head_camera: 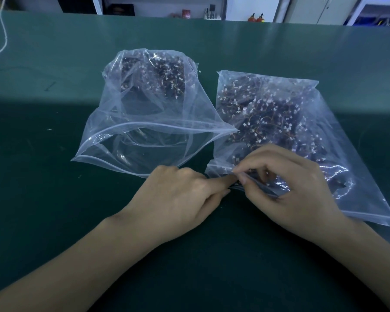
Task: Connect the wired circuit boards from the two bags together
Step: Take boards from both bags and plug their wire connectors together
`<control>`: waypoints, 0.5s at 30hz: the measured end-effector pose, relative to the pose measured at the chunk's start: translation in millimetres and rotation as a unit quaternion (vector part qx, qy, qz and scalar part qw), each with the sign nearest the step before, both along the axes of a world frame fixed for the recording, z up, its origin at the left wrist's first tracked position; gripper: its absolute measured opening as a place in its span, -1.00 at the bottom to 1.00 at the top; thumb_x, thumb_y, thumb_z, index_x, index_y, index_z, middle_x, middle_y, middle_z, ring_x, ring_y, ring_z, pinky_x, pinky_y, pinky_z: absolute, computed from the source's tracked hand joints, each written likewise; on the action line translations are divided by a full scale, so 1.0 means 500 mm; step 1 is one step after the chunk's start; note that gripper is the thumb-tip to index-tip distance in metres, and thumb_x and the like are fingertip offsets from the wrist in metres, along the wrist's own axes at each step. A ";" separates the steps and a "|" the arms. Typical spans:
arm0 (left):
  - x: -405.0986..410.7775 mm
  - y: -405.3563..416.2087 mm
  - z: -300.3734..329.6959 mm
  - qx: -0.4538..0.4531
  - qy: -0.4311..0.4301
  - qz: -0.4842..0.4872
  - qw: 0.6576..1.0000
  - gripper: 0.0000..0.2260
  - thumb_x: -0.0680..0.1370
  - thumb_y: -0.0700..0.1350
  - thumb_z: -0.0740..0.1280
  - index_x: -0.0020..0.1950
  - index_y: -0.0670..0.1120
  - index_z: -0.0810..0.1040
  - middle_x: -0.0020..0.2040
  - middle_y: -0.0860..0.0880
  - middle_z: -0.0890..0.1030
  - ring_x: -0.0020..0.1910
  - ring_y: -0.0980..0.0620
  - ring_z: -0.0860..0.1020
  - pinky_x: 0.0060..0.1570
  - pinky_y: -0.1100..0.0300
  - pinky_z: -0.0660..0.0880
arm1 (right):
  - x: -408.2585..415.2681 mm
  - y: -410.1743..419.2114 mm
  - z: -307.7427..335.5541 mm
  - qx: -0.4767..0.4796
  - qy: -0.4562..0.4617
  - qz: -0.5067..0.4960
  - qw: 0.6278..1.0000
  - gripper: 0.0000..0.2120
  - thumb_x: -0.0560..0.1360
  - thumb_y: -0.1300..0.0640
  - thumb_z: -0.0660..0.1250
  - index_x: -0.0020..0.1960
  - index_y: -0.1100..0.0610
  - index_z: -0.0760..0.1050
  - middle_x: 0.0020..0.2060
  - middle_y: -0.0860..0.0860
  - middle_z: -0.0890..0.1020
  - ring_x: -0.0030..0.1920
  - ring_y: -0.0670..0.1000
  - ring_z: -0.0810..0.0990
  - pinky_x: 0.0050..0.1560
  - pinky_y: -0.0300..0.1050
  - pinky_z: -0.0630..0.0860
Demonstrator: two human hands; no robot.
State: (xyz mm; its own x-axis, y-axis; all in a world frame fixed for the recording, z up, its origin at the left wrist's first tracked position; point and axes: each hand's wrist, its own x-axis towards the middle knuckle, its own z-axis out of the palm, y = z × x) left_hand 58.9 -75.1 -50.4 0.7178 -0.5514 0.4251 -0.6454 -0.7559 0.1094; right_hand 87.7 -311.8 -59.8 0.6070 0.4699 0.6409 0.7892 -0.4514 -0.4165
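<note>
Two clear zip bags lie on the green table. The left bag (113, 140) gapes open toward me, with dark wired circuit boards (158, 75) heaped at its far end. The right bag (358, 176) lies flat and is full of dark boards with white connectors (275, 115). Both hands meet at the right bag's near left corner. My left hand (180, 199) pinches the bag's zip edge between thumb and forefinger. My right hand (288, 183) pinches the same edge from the other side, fingers curled over the plastic.
The green table (43, 199) stretches wide around the bags. A white cord (2, 34) trails across its far left corner. Shelves and small items (209, 13) stand beyond the far edge.
</note>
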 end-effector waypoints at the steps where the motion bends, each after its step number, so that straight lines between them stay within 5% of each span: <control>1: -0.001 0.000 0.002 -0.023 -0.003 -0.007 1.000 -0.74 0.71 0.05 0.26 0.31 0.19 0.70 -0.31 0.12 0.66 -0.41 0.03 0.59 -0.44 0.20 0.28 | 0.000 0.001 0.001 -0.001 0.002 0.000 1.000 -0.86 0.57 0.31 0.46 0.09 0.14 0.69 -0.06 -0.05 0.63 -0.26 0.03 0.55 -0.17 -0.17 0.50; 3: -0.002 0.005 0.002 -0.111 -0.006 -0.012 0.994 -0.84 0.65 -0.06 0.38 0.08 0.10 0.77 -0.36 0.11 0.60 -0.44 0.09 0.49 -0.44 0.20 0.35 | -0.001 0.001 0.002 -0.002 0.008 -0.003 1.000 -0.85 0.56 0.31 0.47 0.09 0.14 0.69 -0.07 -0.07 0.62 -0.27 0.04 0.54 -0.18 -0.17 0.49; 6: 0.003 0.021 0.003 -0.244 0.032 0.036 0.969 -0.86 0.53 -0.11 0.31 -0.23 -0.02 0.56 -0.40 0.12 0.44 -0.39 0.14 0.40 -0.35 0.21 0.32 | -0.003 0.001 0.002 -0.004 0.012 -0.010 1.000 -0.86 0.56 0.30 0.47 0.09 0.15 0.69 -0.07 -0.09 0.61 -0.27 0.02 0.53 -0.18 -0.19 0.49; 12: 0.047 0.059 0.010 -0.189 0.036 0.145 0.971 -0.88 0.66 -0.12 0.29 0.05 -0.04 0.63 0.03 0.09 0.62 0.11 0.00 0.53 0.23 -0.04 0.46 | -0.004 0.005 0.001 0.008 0.016 -0.016 1.000 -0.86 0.57 0.29 0.46 0.09 0.12 0.69 -0.08 -0.17 0.58 -0.27 -0.01 0.53 -0.20 -0.16 0.49; 15: 0.070 0.092 0.016 -0.136 0.033 0.225 0.964 -0.81 0.68 -0.05 0.22 0.10 -0.09 0.60 0.01 0.00 0.60 0.10 -0.13 0.56 0.18 -0.09 0.45 | -0.005 0.004 0.001 0.007 0.016 -0.022 1.000 -0.85 0.57 0.28 0.46 0.10 0.12 0.69 -0.08 -0.15 0.58 -0.26 0.00 0.54 -0.21 -0.12 0.51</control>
